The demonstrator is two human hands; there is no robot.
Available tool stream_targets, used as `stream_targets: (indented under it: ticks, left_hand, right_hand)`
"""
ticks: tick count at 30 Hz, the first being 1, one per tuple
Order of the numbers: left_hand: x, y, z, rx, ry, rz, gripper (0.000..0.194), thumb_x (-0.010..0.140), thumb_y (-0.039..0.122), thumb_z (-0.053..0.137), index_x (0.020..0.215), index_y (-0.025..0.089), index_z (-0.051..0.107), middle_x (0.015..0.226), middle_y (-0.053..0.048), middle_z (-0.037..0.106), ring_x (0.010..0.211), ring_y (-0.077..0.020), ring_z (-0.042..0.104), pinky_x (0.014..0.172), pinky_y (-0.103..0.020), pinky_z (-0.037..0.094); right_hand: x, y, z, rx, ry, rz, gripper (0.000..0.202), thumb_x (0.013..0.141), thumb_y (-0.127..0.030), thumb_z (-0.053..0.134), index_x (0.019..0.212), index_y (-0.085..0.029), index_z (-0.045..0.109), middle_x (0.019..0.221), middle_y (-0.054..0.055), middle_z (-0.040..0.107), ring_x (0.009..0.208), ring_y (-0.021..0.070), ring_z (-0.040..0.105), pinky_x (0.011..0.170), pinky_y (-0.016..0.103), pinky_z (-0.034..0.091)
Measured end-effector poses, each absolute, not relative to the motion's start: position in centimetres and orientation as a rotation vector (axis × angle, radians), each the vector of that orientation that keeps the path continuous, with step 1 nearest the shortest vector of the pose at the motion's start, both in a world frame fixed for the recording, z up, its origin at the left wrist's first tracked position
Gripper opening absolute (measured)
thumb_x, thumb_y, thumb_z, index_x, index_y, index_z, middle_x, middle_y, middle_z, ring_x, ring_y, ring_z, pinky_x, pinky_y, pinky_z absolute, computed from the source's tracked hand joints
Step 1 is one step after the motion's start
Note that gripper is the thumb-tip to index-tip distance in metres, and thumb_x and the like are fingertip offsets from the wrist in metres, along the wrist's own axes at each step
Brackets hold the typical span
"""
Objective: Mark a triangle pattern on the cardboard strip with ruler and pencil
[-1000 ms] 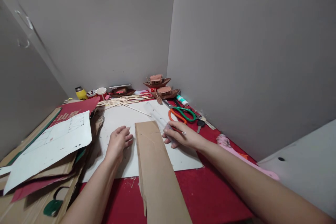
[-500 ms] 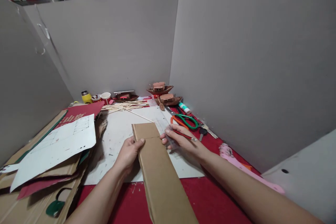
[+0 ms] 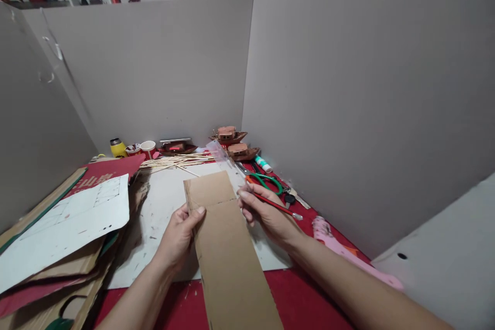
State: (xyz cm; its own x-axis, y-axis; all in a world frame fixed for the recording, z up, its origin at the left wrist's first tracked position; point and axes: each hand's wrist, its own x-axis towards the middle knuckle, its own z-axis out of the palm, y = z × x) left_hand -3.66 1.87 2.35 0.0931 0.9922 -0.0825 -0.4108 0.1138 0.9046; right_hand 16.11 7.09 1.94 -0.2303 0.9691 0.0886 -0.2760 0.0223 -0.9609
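A long brown cardboard strip [image 3: 232, 258] points away from us, over a red table [image 3: 174, 304] and a white board [image 3: 158, 201]. Our left hand [image 3: 178, 237] grips the strip's left edge, with the thumb on top. A thin line crosses the strip near its far end. Our right hand [image 3: 266, 211] is by the strip's right edge, fingers curled round a red and black pencil [image 3: 281, 206]. A clear ruler [image 3: 221, 151] reaches past that hand, beyond the strip; we cannot tell how the fingers hold it. Left of the strip, we see white paper [image 3: 81, 221] with drawn lines on a cardboard pile [image 3: 91, 281]. Right of the strip are green-handled scissors [image 3: 279, 184]. Beyond the strip lie thin sticks [image 3: 174, 161] and little brown boats [image 3: 242, 154].
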Motion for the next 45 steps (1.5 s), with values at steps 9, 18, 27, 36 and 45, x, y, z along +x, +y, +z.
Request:
stream_targets:
  ticks: [9, 18, 27, 36, 45]
  left_hand:
    - [-3.1, 1.4, 2.6, 0.890, 0.854, 1.212, 0.046, 0.072, 0.037, 0.083, 0.110, 0.014, 0.071, 0.097, -0.012, 0.078, 0.089, -0.0274, 0.073, 0.076, -0.035, 0.057]
    - [-3.0, 1.3, 2.3, 0.852, 0.859, 1.192, 0.039, 0.072, 0.038, 0.082, 0.101, 0.013, 0.074, 0.090, -0.011, 0.078, 0.081, -0.0262, 0.073, 0.071, -0.033, 0.056]
    - [-2.9, 1.4, 2.0, 0.818, 0.890, 1.227, 0.037, 0.078, 0.043, 0.077, 0.102, 0.015, 0.074, 0.087, -0.009, 0.078, 0.078, -0.0229, 0.073, 0.071, -0.031, 0.055]
    - [-3.0, 1.5, 2.4, 0.853, 0.964, 1.336, 0.044, 0.074, 0.046, 0.079, 0.104, 0.014, 0.073, 0.090, -0.009, 0.078, 0.084, -0.0254, 0.073, 0.074, -0.032, 0.056]
    - [-2.5, 0.7, 1.7, 0.933, 0.853, 1.052, 0.048, 0.073, 0.039, 0.082, 0.111, 0.012, 0.071, 0.098, -0.014, 0.077, 0.090, -0.0298, 0.073, 0.083, -0.040, 0.056]
  right_hand:
    - [16.0, 6.3, 2.4, -0.859, -1.133, 1.512, 0.036, 0.064, -0.040, 0.083, 0.085, -0.022, 0.060, 0.068, -0.005, 0.057, 0.052, 0.0096, 0.049, 0.044, 0.021, 0.036]
    - [16.1, 6.5, 2.4, -0.850, -1.139, 1.478, 0.035, 0.064, -0.040, 0.083, 0.084, -0.022, 0.061, 0.073, -0.005, 0.056, 0.054, 0.0087, 0.048, 0.044, 0.020, 0.036]
    - [16.2, 6.4, 1.9, -0.815, -1.154, 1.491, 0.032, 0.068, -0.037, 0.082, 0.088, -0.022, 0.062, 0.076, -0.004, 0.058, 0.055, 0.0085, 0.049, 0.045, 0.020, 0.037]
    - [16.2, 6.7, 1.6, -0.706, -1.243, 1.592, 0.025, 0.074, -0.030, 0.076, 0.091, -0.020, 0.061, 0.070, -0.005, 0.059, 0.054, 0.0085, 0.050, 0.046, 0.021, 0.038]
    - [16.6, 7.6, 1.9, -0.689, -1.178, 1.508, 0.031, 0.071, -0.034, 0.079, 0.091, -0.021, 0.060, 0.070, -0.006, 0.059, 0.052, 0.0077, 0.048, 0.046, 0.021, 0.037]
